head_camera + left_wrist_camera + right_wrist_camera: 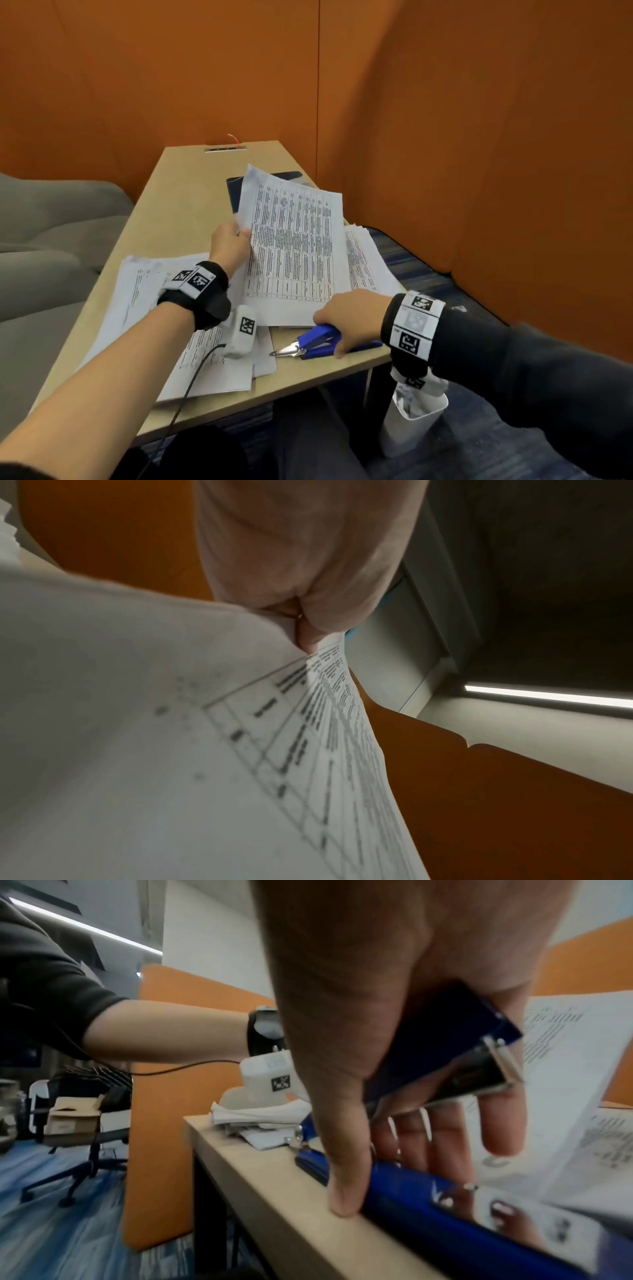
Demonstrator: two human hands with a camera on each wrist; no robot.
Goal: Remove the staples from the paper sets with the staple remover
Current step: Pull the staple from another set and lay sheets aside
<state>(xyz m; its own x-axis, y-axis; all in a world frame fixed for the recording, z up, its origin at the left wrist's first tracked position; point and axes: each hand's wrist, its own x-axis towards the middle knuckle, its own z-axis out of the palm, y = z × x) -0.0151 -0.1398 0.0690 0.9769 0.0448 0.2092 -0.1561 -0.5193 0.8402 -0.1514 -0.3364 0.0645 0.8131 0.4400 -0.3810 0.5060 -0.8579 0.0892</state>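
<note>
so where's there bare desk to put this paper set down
Free: the far end of the desk, between the cable slot and the dark folder, and the strip along the left edge beside the grey sofa. Crowded: the near half, under loose paper piles, the right-hand stack and the staple remover your right hand grips.

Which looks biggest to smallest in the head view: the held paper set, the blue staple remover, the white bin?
1. Held paper set, clearly largest.
2. White bin, partly hidden behind the right wrist.
3. Blue staple remover, smallest, partly covered by the right hand.
</note>
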